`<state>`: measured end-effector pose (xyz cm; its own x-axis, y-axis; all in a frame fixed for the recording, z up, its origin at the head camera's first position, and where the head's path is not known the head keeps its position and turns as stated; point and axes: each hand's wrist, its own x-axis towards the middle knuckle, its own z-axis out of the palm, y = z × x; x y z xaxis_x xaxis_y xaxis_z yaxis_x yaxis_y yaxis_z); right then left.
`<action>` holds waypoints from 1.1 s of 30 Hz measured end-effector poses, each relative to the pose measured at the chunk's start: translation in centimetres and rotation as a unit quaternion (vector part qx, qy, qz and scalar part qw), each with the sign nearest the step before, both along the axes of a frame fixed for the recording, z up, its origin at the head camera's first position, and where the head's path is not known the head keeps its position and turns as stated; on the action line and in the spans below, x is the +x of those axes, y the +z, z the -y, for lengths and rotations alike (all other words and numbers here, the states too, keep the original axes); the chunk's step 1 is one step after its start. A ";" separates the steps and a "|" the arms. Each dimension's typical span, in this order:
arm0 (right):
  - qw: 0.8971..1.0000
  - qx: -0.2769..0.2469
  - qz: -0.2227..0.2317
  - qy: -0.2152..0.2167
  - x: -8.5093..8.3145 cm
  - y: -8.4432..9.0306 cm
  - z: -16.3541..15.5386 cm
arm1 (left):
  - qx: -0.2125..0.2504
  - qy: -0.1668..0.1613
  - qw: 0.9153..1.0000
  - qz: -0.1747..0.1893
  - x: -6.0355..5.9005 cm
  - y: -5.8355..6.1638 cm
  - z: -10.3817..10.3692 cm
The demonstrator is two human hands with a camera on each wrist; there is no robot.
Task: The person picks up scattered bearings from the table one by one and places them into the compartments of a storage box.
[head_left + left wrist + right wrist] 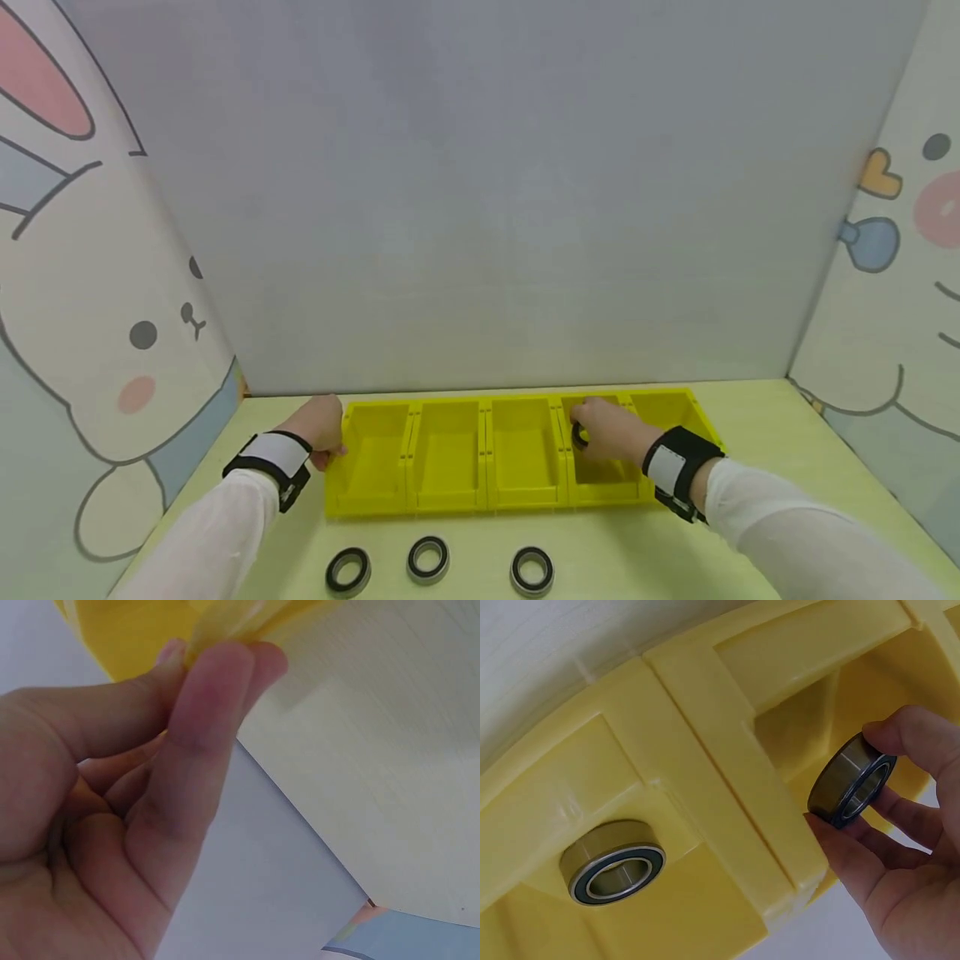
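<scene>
A bearing point(838, 778), a dark-sealed steel ring, is pinched between thumb and fingers of my right hand point(611, 429). That hand is over the fourth compartment from the left of the yellow bin row point(450, 503), and the bearing is tilted there. In the right wrist view a second bearing point(604, 846) lies in the neighbouring compartment; the head view does not show it. My left hand point(321, 423) is at the row's left end. Seen from the left wrist, its thumb and fingers point(214, 690) pinch the yellow edge.
Three more bearings lie on the table in front of the row: one at the left point(333, 575), one beside it point(413, 562), and one farther right point(517, 572). A grey wall point(487, 208) stands behind the row, with cartoon-printed panels at both sides.
</scene>
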<state>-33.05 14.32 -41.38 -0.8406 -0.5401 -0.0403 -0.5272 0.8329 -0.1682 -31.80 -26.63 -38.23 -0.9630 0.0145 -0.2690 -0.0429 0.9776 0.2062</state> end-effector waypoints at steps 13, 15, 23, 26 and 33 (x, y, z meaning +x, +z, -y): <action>0.999 -0.001 0.019 -0.025 -0.4 -3.2 0.2 | 0.007 -0.007 1.000 -0.004 0.1 -0.1 0.0; 0.999 -0.002 0.019 -0.027 -0.3 -3.4 0.2 | 0.008 -0.004 1.000 -0.004 0.1 -0.2 0.0; 1.000 -0.003 0.013 -0.012 0.0 -3.2 0.1 | 0.002 0.001 1.000 0.000 -0.1 0.0 0.1; 1.000 -0.002 0.012 -0.007 -0.1 -3.3 0.0 | 0.002 -0.001 1.000 -0.001 -0.1 -0.1 0.1; 0.999 0.009 0.031 -0.012 -0.2 -3.4 -0.1 | 0.005 0.005 1.000 0.003 -0.1 -0.1 0.1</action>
<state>-33.26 14.45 -44.79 -0.8493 -0.5181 -0.1015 -0.4956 0.8486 -0.1851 -31.87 -26.70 -38.31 -0.9617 0.0077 -0.2738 -0.0535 0.9750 0.2155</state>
